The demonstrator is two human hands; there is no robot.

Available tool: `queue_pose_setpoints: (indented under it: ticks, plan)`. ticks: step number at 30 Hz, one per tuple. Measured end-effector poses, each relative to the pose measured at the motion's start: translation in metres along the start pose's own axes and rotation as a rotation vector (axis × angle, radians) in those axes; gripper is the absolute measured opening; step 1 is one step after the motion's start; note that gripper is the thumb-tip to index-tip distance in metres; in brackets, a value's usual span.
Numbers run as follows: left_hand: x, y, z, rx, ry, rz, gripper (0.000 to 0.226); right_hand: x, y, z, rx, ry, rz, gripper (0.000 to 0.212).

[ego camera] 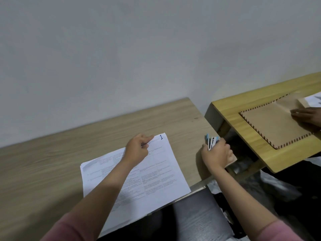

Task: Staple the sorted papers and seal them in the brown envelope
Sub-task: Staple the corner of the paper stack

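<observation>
The left hand [137, 150] pressed fingers-curled on the stack of printed papers [139, 178] on the counter [52, 162]. The right hand [216, 154] clamped a blue-and-white stapler [212, 141]. The brown envelope [272, 121] lay on the neighbouring counter [231, 108].
</observation>
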State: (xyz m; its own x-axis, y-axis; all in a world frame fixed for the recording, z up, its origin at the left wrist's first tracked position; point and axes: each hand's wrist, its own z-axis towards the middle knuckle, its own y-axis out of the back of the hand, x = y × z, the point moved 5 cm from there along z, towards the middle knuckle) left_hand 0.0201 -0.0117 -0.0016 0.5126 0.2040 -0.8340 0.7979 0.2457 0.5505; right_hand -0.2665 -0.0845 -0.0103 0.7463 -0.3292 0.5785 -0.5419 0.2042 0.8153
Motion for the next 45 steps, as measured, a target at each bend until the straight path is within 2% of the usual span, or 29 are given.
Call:
queue_pose_setpoints:
  ticks: [2,7,9,11,14,18,22,34,39,45]
  plan:
    - [0.0,-0.007,0.003,-0.002,-0.008,0.005,0.046,0.001,-0.005,0.001,0.013,0.119,0.074,0.035]
    - [-0.004,-0.016,0.006,0.002,-0.018,0.009,0.046,0.016,0.001,-0.006,0.158,0.464,0.376,0.044]
    - [-0.007,-0.017,0.006,0.0,-0.029,0.02,0.045,0.023,0.001,-0.005,0.234,0.583,0.388,0.045]
    - [-0.009,-0.017,0.007,-0.005,-0.036,0.026,0.043,0.03,-0.002,-0.002,0.388,0.638,0.411,0.046]
    - [-0.013,-0.016,0.008,-0.023,-0.028,0.007,0.042,0.038,-0.007,-0.005,0.623,0.621,0.391,0.049]
    - [-0.018,-0.015,0.007,-0.031,-0.036,-0.021,0.032,0.051,-0.012,-0.015,0.775,0.655,0.274,0.042]
    - [-0.023,-0.015,0.005,-0.057,-0.049,-0.046,0.025,0.06,-0.017,-0.018,0.832,0.651,0.288,0.031]
    - [-0.027,-0.018,0.0,-0.074,-0.072,-0.14,0.026,0.077,-0.03,-0.021,1.06,0.562,0.399,0.02]
    - [-0.025,-0.015,-0.001,-0.094,-0.064,-0.157,0.027,0.084,-0.033,-0.016,1.098,0.569,0.367,0.025]
    - [-0.024,-0.014,-0.002,-0.089,-0.068,-0.16,0.026,0.089,-0.038,-0.013,1.088,0.612,0.323,0.021]
